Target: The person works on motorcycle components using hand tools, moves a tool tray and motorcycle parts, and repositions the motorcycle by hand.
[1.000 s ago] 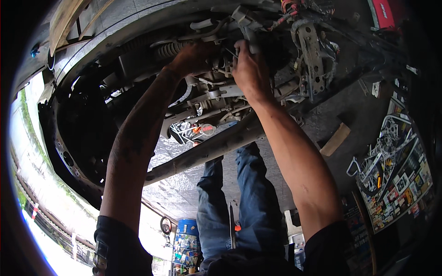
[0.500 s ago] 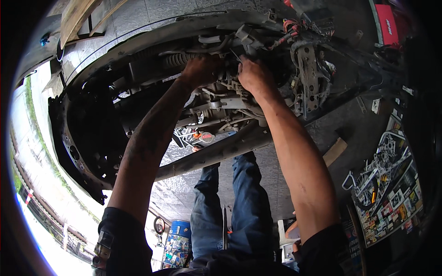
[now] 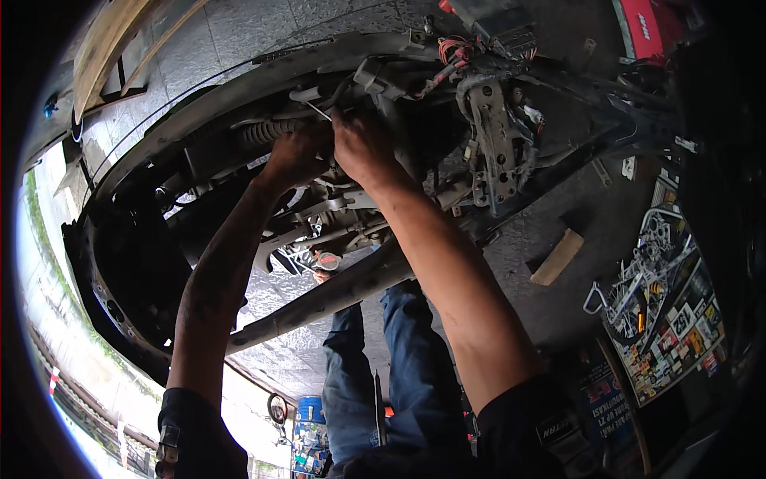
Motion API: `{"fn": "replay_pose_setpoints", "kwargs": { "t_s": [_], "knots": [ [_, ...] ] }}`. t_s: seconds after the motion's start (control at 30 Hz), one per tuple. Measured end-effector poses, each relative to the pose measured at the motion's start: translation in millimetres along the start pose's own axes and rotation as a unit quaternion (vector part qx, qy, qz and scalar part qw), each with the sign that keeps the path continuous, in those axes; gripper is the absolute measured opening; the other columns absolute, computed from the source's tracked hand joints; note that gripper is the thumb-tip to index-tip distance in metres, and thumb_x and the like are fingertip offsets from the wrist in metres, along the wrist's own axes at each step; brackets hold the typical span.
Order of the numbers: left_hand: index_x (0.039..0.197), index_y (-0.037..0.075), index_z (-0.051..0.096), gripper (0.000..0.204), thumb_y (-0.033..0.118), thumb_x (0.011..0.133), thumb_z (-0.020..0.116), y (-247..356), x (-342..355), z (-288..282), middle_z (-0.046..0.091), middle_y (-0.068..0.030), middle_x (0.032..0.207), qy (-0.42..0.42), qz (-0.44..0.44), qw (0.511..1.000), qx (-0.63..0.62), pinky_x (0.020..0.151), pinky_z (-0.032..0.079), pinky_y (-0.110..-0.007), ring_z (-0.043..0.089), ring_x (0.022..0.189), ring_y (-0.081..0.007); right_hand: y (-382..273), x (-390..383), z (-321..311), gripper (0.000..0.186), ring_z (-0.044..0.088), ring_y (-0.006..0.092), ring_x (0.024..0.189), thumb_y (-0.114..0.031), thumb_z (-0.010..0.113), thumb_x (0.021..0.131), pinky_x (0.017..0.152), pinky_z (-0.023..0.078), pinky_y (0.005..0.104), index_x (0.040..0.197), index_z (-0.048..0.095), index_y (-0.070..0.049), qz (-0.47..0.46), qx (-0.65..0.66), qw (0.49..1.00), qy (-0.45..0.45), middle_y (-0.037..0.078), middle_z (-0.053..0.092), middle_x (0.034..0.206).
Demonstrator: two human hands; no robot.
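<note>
In front of me lies a dark vehicle frame (image 3: 355,281) with greasy engine parts (image 3: 327,227) inside it. Both my hands reach into these parts, close together. My right hand (image 3: 363,148) has its fingers closed around a thin metal rod-like tool (image 3: 321,110), whose shiny shaft sticks out toward the upper left; its other end is hidden. Just left of it, my left hand (image 3: 297,156) is bent in among the parts, its fingertips hidden in shadow. A ribbed black hose (image 3: 273,131) runs beside the left hand, and a boxy grey part (image 3: 379,77) sits beyond the right.
Red wiring (image 3: 455,52) and a perforated metal bracket (image 3: 488,144) are on the frame's right. A piece of cardboard (image 3: 557,257) lies on the floor. A sticker-covered board (image 3: 678,335) with metal parts stands at right, a red box (image 3: 642,30) at far right, a blue drum (image 3: 310,411) near my legs.
The whole scene has shifted left in the picture as my view turned. Both hands stay among the same parts, and the thin tool's shaft now shows more plainly.
</note>
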State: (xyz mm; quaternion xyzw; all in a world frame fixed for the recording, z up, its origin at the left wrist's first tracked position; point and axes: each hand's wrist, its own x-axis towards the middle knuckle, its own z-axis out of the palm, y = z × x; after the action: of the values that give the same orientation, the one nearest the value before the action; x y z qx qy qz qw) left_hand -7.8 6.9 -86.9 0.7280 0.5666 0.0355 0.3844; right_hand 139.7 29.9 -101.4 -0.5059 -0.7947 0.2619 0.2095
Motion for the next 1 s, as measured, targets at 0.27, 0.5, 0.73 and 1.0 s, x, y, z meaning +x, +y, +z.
{"fn": "replay_pose_setpoints", "kwargs": {
  "t_s": [0.27, 0.5, 0.73, 1.0],
  "knots": [
    [0.102, 0.011, 0.059, 0.038, 0.026, 0.068, 0.065, 9.8, 4.2, -0.7, 0.059, -0.018, 0.098, -0.034, -0.075, 0.988, 0.134, 0.076, 0.05, -0.045, 0.061, 0.084, -0.0347, 3.1, 7.3, 0.6, 0.018, 0.062, 0.0276, 0.075, -0.008, 0.048, 0.078, 0.073, 0.046, 0.0383, 0.094, 0.055, -0.002, -0.017, -0.114, 0.989, -0.096, 0.015, 0.063, 0.077],
    [0.105, 0.009, 0.055, 0.034, 0.021, 0.073, 0.059, 9.0, 11.9, 9.3, 0.062, -0.0153, 0.093, 0.004, -0.094, 0.987, 0.131, 0.066, 0.053, -0.044, 0.063, 0.076, -0.0346, 6.6, 6.4, 4.8, 0.042, 0.061, 0.0242, 0.085, -0.013, 0.047, 0.081, 0.086, 0.04, 0.0363, 0.117, 0.047, 0.006, -0.024, -0.175, 0.979, -0.101, 0.015, 0.065, 0.084],
    [0.097, 0.005, 0.055, 0.022, 0.017, 0.08, 0.051, -6.6, 12.3, 33.5, 0.064, -0.017, 0.08, 0.002, -0.092, 0.985, 0.147, 0.063, 0.052, -0.046, 0.064, 0.072, -0.035, 9.7, 8.6, 5.3, 0.031, 0.062, 0.0268, 0.082, -0.013, 0.045, 0.082, 0.083, 0.041, 0.0379, 0.108, 0.051, 0.002, -0.059, -0.154, 0.973, -0.162, 0.016, 0.064, 0.084],
    [0.114, 0.014, 0.053, 0.038, 0.01, 0.076, 0.054, -17.8, 10.5, 27.3, 0.053, -0.0068, 0.116, -0.056, -0.046, 0.992, 0.104, 0.068, 0.053, -0.039, 0.063, 0.08, -0.0297, -0.8, 35.6, -31.1, 0.027, 0.063, 0.0359, 0.076, -0.001, 0.044, 0.079, 0.064, 0.05, 0.0464, 0.105, 0.052, -0.004, -0.062, -0.128, 0.946, -0.291, 0.021, 0.063, 0.074]
  ]
}}
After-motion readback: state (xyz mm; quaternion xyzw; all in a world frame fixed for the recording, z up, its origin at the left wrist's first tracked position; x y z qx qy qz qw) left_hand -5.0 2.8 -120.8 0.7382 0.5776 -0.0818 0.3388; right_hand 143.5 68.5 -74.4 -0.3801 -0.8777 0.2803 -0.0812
